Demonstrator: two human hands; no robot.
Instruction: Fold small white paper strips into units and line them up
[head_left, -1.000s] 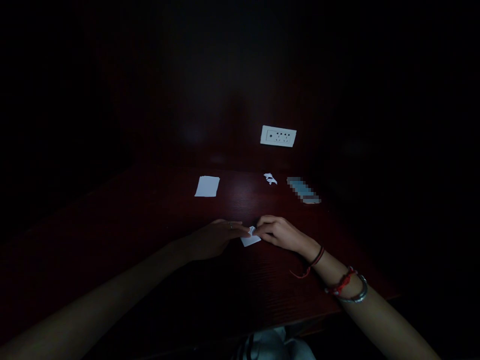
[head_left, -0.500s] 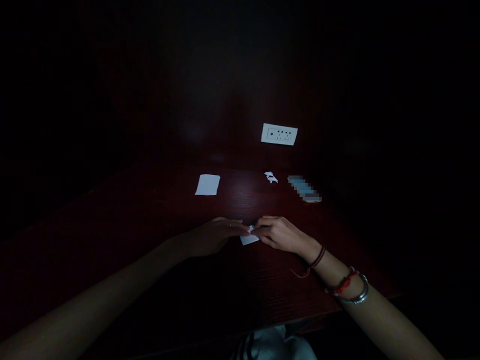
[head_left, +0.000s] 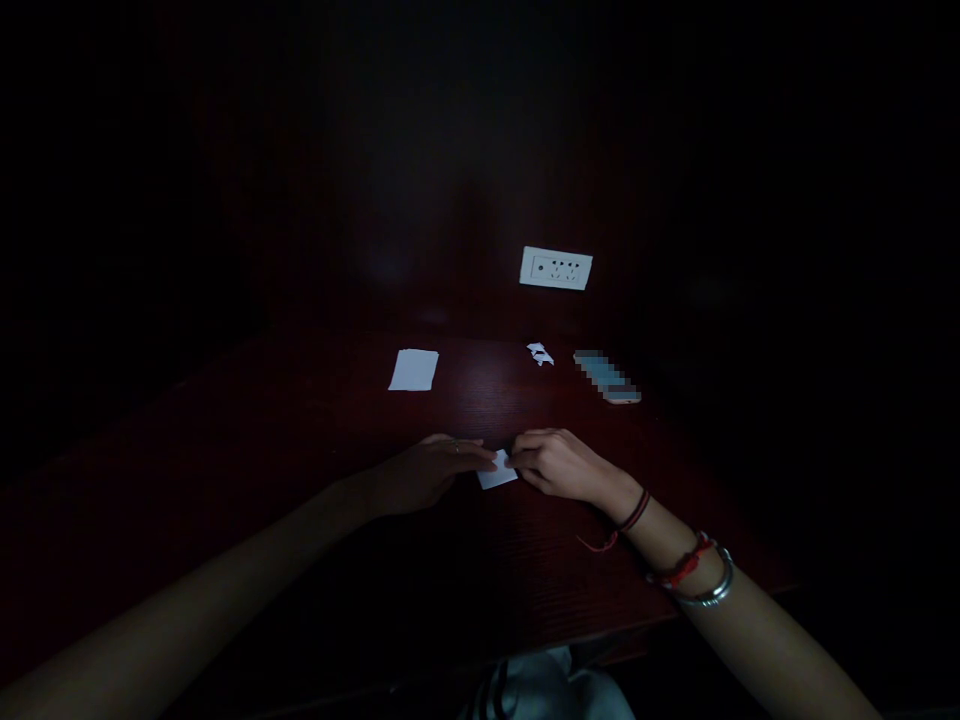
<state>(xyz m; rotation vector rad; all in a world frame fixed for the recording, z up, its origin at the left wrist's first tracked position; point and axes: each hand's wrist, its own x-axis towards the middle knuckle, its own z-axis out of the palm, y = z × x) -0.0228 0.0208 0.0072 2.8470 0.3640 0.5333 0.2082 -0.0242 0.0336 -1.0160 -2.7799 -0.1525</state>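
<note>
Clock positions are read from the small paper, twelve pointing away from the wearer.

Item: light-coloured clothing with dark stripes [head_left: 551, 690], at six o'clock, below the table edge.
Item: table [head_left: 480, 410], dark red, dimly lit.
Item: silver bangle [head_left: 709, 600], red braided bracelet [head_left: 686, 567] and dark cord bracelet [head_left: 639, 510], at four o'clock, on the right forearm and wrist.
Item: small white paper [head_left: 496, 475], flat on the table between the hands.
Item: left hand [head_left: 420, 478], at nine o'clock; open, fingers extended, fingertips on the paper; one ring [head_left: 456, 446].
Item: right hand [head_left: 559, 466], at three o'clock; fingers curled, tips at the paper's edge; whether they pinch it cannot be told.
Item: phone-like device [head_left: 607, 378], pixelated, at two o'clock.
Item: white sheet or stack [head_left: 414, 370], squarish, between ten and eleven; count not discernible.
Item: white paper scraps [head_left: 540, 354], at one o'clock.
Item: white wall socket [head_left: 556, 269], near one o'clock, beyond the scraps.
</note>
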